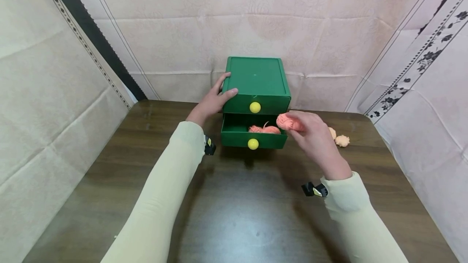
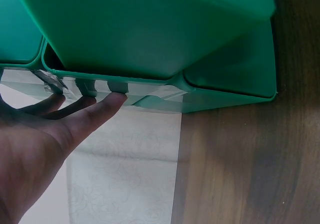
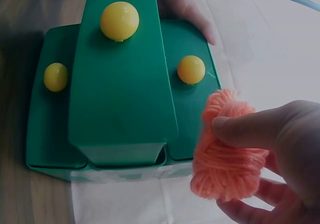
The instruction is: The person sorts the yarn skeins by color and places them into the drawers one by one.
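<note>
A green drawer cabinet (image 1: 256, 77) with round yellow knobs stands at the back of the table. Its middle drawer (image 3: 120, 98) is pulled out, and a coral yarn bundle (image 1: 269, 130) with a loose strand lies inside. My left hand (image 1: 213, 100) rests against the cabinet's left side, fingers extended along the wall and thumb at the top front edge. In the left wrist view its fingertips (image 2: 117, 97) touch the taped side. My right hand (image 1: 316, 139) pinches a wound skein of coral yarn (image 3: 227, 154) between thumb and fingers, just right of the open drawer.
Small peach-coloured lumps (image 1: 342, 141) lie on the table to the right, partly behind my right hand. The brown wooden table (image 1: 234, 214) runs back to a wall hung with pale patterned cloth (image 1: 234, 39). More cloth hangs at both sides.
</note>
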Motion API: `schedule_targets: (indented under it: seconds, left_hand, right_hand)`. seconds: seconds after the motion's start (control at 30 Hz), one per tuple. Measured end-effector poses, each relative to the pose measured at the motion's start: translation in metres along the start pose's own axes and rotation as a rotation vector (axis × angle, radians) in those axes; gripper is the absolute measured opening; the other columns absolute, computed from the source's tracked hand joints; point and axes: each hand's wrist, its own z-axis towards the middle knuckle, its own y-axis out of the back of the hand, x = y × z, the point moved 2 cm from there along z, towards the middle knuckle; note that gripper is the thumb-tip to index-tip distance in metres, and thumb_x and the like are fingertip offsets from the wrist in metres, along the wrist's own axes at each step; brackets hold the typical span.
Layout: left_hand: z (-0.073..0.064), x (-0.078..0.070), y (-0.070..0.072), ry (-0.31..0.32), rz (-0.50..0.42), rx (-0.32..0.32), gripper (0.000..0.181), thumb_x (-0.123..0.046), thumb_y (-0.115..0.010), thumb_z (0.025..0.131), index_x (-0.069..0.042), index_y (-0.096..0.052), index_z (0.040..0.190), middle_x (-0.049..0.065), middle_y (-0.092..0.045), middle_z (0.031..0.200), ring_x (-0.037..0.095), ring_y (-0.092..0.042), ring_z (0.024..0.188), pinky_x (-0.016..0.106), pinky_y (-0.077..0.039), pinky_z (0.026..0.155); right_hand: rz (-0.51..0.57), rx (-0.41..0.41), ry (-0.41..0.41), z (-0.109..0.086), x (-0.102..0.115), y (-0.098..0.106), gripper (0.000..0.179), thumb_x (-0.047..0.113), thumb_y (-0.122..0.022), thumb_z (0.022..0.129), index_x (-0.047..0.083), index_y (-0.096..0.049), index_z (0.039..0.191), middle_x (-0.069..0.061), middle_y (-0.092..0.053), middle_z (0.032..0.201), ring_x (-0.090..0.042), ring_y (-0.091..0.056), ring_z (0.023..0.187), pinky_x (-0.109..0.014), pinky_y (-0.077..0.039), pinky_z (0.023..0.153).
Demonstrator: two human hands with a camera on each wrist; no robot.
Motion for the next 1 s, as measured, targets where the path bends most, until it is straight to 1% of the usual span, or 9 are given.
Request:
schedule_targets:
  seconds: [0.07,0.27,0.33,0.43,0.53,0.67,0.77,0.9,1.0]
  left_hand:
    - [-0.002,-0.002,0.000,0.002,-0.006,0.003,0.072,-0.062,-0.059,0.086,-0.060,-0.016,0.144,0.007,-0.023,0.158,0.034,-0.046,0.129,0.056,-0.045,0.099]
    - [-0.015,-0.020,0.000,0.029,-0.017,0.037,0.074,-0.051,-0.058,0.092,-0.049,-0.013,0.151,0.009,-0.022,0.159,0.035,-0.045,0.131,0.055,-0.045,0.099]
    - [-0.018,-0.023,0.000,0.030,-0.011,0.044,0.075,-0.050,-0.057,0.093,-0.047,-0.011,0.152,0.010,-0.021,0.159,0.035,-0.044,0.131,0.055,-0.045,0.099]
    - [-0.018,-0.023,0.000,0.027,-0.009,0.045,0.075,-0.050,-0.057,0.093,-0.046,-0.011,0.152,0.010,-0.020,0.159,0.035,-0.044,0.132,0.055,-0.044,0.100]
    - [-0.012,-0.015,0.000,0.020,-0.016,0.035,0.074,-0.053,-0.058,0.091,-0.050,-0.013,0.150,0.008,-0.021,0.159,0.035,-0.044,0.131,0.055,-0.044,0.100]
    - [-0.002,-0.002,0.000,0.012,-0.017,0.016,0.073,-0.060,-0.060,0.087,-0.059,-0.015,0.145,0.006,-0.023,0.158,0.033,-0.046,0.130,0.055,-0.045,0.099]
    - [0.001,0.003,0.000,-0.001,-0.011,0.011,0.071,-0.062,-0.059,0.086,-0.062,-0.016,0.143,0.006,-0.024,0.158,0.033,-0.047,0.129,0.055,-0.046,0.098]
    - [-0.001,-0.001,0.000,-0.001,-0.016,0.015,0.072,-0.060,-0.059,0.087,-0.059,-0.016,0.145,0.006,-0.024,0.158,0.034,-0.047,0.128,0.056,-0.046,0.097]
    - [-0.007,-0.010,0.000,0.012,-0.017,0.029,0.073,-0.054,-0.058,0.091,-0.053,-0.014,0.149,0.008,-0.022,0.159,0.035,-0.046,0.130,0.055,-0.045,0.099]
  right_hand:
    - [-0.001,0.001,0.005,0.001,0.002,-0.001,0.041,0.007,-0.076,0.083,0.009,-0.064,0.122,-0.015,-0.064,0.125,-0.036,-0.054,0.117,-0.054,-0.042,0.100]
    - [0.010,-0.009,0.019,0.004,0.007,-0.006,0.040,0.007,-0.076,0.082,0.008,-0.065,0.121,-0.014,-0.063,0.127,-0.035,-0.053,0.120,-0.053,-0.042,0.101]
    - [0.019,-0.017,0.028,0.006,0.009,-0.008,0.040,0.006,-0.076,0.082,0.008,-0.065,0.121,-0.014,-0.063,0.127,-0.035,-0.054,0.121,-0.053,-0.043,0.101]
    - [0.032,-0.018,0.030,0.007,0.010,-0.011,0.040,0.004,-0.076,0.082,0.008,-0.065,0.121,-0.013,-0.062,0.127,-0.034,-0.054,0.121,-0.053,-0.044,0.100]
    - [0.041,-0.010,0.020,0.008,0.013,-0.013,0.041,0.004,-0.075,0.083,0.009,-0.065,0.122,-0.012,-0.060,0.128,-0.034,-0.053,0.121,-0.053,-0.046,0.098]
    - [0.058,-0.006,0.017,0.008,0.017,-0.017,0.041,0.005,-0.075,0.083,0.009,-0.065,0.123,-0.011,-0.059,0.126,-0.032,-0.055,0.117,-0.050,-0.050,0.093]
    - [0.068,-0.007,0.017,0.009,0.020,-0.019,0.041,0.006,-0.075,0.083,0.009,-0.065,0.123,-0.011,-0.060,0.125,-0.031,-0.056,0.114,-0.049,-0.051,0.091]
    - [0.071,-0.010,0.022,0.011,0.023,-0.022,0.041,0.006,-0.075,0.083,0.008,-0.064,0.122,-0.010,-0.060,0.125,-0.030,-0.056,0.114,-0.049,-0.050,0.093]
    - [0.073,-0.013,0.030,0.013,0.025,-0.025,0.040,0.006,-0.075,0.083,0.008,-0.064,0.122,-0.010,-0.061,0.125,-0.030,-0.056,0.116,-0.049,-0.048,0.096]
